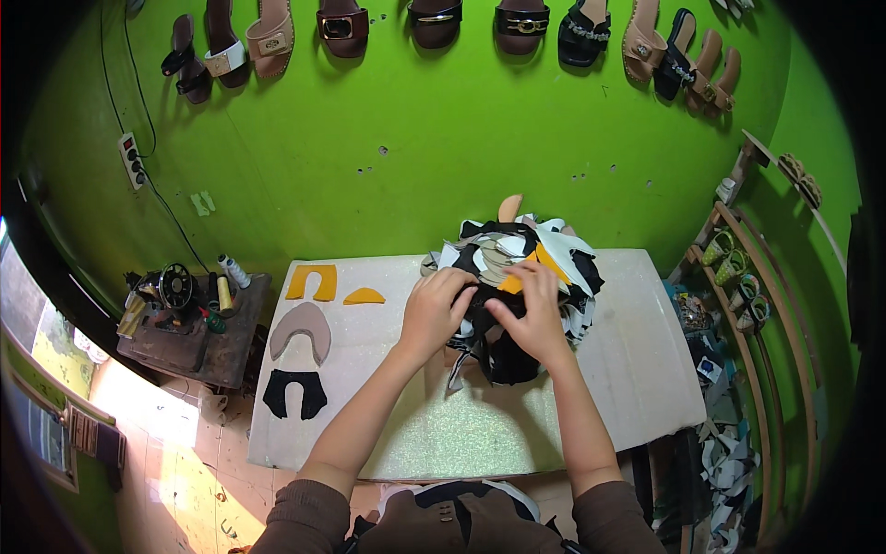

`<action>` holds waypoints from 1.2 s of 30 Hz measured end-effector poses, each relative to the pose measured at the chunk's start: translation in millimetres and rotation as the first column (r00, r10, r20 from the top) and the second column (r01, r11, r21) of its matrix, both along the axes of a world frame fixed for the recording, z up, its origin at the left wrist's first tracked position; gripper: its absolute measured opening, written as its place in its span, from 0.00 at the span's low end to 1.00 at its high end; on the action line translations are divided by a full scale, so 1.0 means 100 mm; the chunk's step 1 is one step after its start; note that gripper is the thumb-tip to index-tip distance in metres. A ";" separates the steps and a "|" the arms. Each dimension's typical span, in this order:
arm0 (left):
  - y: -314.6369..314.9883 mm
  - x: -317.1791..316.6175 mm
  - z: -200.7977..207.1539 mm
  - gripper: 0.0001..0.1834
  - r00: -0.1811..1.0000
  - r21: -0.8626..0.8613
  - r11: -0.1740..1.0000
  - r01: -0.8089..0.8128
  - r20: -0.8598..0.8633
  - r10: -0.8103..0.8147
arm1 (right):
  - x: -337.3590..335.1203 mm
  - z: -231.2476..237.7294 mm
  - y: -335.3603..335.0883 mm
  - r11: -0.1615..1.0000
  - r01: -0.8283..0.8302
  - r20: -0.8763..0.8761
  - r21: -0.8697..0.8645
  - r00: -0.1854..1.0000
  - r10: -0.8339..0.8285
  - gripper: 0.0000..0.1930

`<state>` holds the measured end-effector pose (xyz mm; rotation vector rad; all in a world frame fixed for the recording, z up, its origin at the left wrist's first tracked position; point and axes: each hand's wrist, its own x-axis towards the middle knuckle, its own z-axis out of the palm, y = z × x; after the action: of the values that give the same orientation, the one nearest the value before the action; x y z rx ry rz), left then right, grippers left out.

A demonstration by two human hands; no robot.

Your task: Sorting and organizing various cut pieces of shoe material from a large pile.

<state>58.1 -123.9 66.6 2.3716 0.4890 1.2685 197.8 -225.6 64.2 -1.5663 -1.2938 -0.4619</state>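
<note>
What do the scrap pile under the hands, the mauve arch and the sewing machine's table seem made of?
Scrap pile: probably fabric or thin synthetic leather, mostly matte; pieces fold and hang limply.
Mauve arch: perhaps leather-like sheet, dull finish; it lies flat with clean-cut edges.
Sewing machine's table: likely wood, dark and worn, judging by its brown, uneven top.

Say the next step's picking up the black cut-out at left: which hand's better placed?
Probably left: the left hand, at the pile's left side, is nearer the black cut-out; the right hand is farther, with the left forearm between.
</note>
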 end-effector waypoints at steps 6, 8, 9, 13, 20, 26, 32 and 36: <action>0.08 0.07 0.17 0.07 0.999 0.001 1.000 -0.022 0.028 0.021 | 0.18 -0.01 0.04 0.932 -0.197 0.018 -0.304 0.977 0.213 0.15; 0.17 0.02 0.15 0.08 0.997 -0.053 0.997 -0.063 0.030 0.064 | 0.16 0.04 0.07 0.942 -0.204 0.028 -0.268 0.975 0.219 0.14; 0.25 0.00 0.08 0.09 0.989 -0.075 0.990 -0.120 0.082 0.126 | 0.15 0.03 0.09 0.924 -0.232 -0.111 -0.303 0.972 0.208 0.13; 0.45 -0.14 -0.12 0.10 0.967 -0.311 0.931 -0.193 0.100 0.234 | 0.15 -0.13 0.16 0.892 -0.363 -0.381 -0.270 0.891 0.247 0.10; 0.35 -0.29 -0.35 0.11 0.890 -0.866 0.233 0.442 0.455 0.003 | 0.22 -0.55 0.36 0.765 -0.613 -0.817 0.196 0.330 0.474 0.07; 0.18 -0.42 -0.45 0.18 0.616 -0.558 -0.431 0.710 0.787 -0.004 | 0.02 -0.54 0.32 0.810 -0.536 -0.866 0.238 0.260 0.427 0.06; 0.12 -0.40 -0.40 0.21 0.753 -0.788 -0.170 0.592 0.616 -0.233 | 0.03 -0.67 0.19 0.952 -0.302 -0.481 -0.049 0.843 0.243 0.22; 0.08 -0.41 -0.30 0.18 0.851 -0.887 0.079 0.455 0.408 -0.330 | -0.16 -0.29 0.03 0.958 -0.267 -0.376 -0.102 0.902 0.211 0.27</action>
<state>17.4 -115.5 37.0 1.1126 0.3717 0.4539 181.6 -223.0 35.7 -1.5027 -1.2306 0.0845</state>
